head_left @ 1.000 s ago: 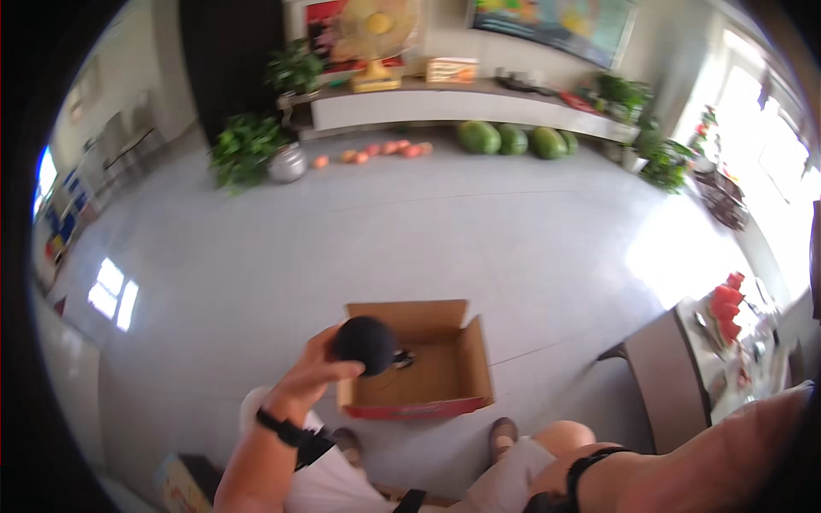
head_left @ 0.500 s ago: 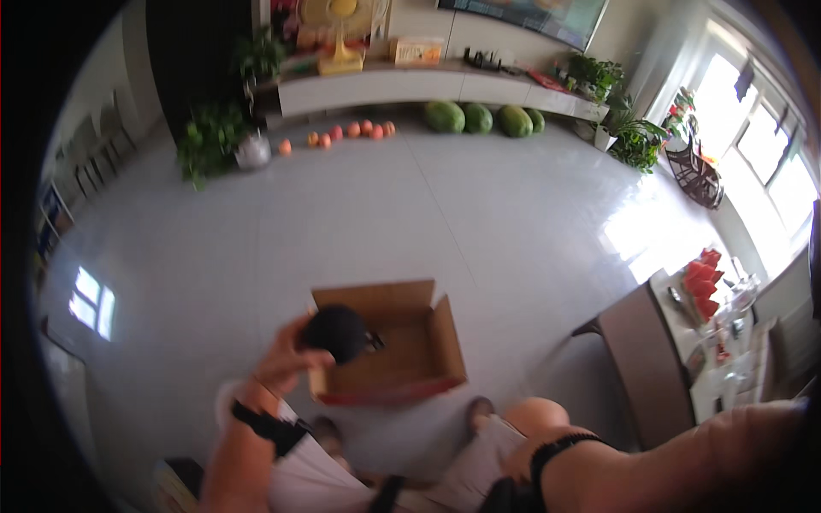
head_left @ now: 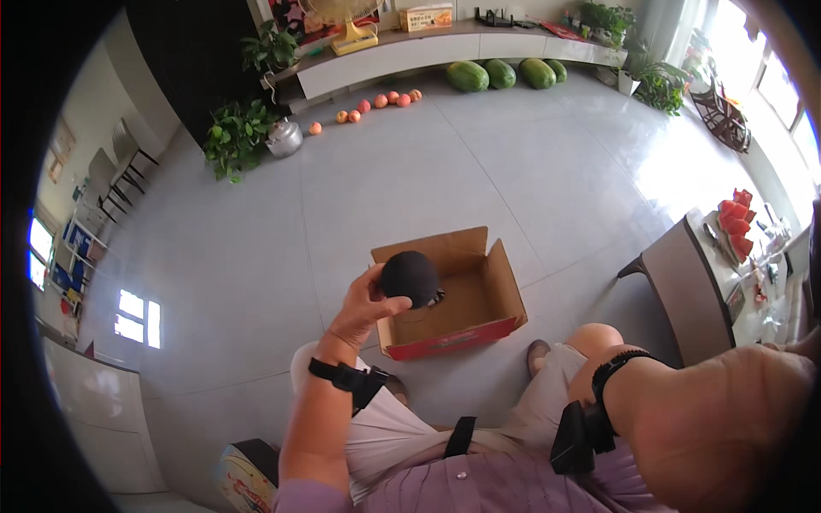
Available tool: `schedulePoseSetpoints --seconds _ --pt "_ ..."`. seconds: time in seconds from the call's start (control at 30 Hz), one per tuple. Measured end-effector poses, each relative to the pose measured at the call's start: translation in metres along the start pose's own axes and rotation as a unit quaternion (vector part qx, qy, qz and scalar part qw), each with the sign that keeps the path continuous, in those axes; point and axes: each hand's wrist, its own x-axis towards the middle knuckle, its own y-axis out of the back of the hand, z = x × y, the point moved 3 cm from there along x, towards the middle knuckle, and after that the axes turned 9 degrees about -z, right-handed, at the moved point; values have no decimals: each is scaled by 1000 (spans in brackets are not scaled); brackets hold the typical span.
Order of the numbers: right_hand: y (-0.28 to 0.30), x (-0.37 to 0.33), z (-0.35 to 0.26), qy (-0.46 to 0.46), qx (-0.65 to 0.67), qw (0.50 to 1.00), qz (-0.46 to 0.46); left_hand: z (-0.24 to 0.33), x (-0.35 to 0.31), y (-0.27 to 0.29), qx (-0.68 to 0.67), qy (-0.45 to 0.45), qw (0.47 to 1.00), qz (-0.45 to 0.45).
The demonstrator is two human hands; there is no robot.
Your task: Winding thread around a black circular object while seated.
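Note:
In my left hand [head_left: 363, 308] is a black, ball-shaped thing [head_left: 410, 279], with the thumb and fingers closed on its near left side. It is held over the left part of an open cardboard box [head_left: 505, 295] that stands on the floor in front of my feet. Beside the ball a small black-and-white striped piece [head_left: 437, 297] shows; whether it belongs to the ball or lies in the box I cannot tell. My right forearm is bent up at the right, and my right hand [head_left: 800, 349] runs into the dark rim, its fingers hidden.
A low table [head_left: 684, 282] at the right bears red watermelon slices [head_left: 735, 224]. Several peaches [head_left: 364, 106] and large green melons [head_left: 468, 76] lie on the floor along the white cabinet [head_left: 385, 70]. A metal kettle [head_left: 285, 138] stands by a leafy plant [head_left: 235, 137].
The whole view has shifted, so the box, table and fruit appear farther right and higher. My left hand keeps its grip on the black ball above the box.

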Motion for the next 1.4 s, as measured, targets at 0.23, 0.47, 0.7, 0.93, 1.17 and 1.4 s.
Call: schedulePoseSetpoints --seconds 0.23,0.47,0.7,0.93,1.17,1.4 --pt "-12 9 17 -4 -140 989 49 7 0 -5 6 -10 1000 -4" --pt "-28 4 110 -197 -255 946 -21 1 -5 6 4 10 1000 3" --pt "-23 -87 166 -516 -300 771 -222 6 -8 -2 -14 -27 999 -40" --pt "-14 -178 189 -643 -94 748 -135 -11 -4 4 36 -20 997 -69" --pt "-19 -178 200 -690 -74 715 -87 -12 -1 5 36 -7 997 -61" --pt "-24 -182 207 -682 -147 705 -125 -11 -4 4 58 -5 997 -47"
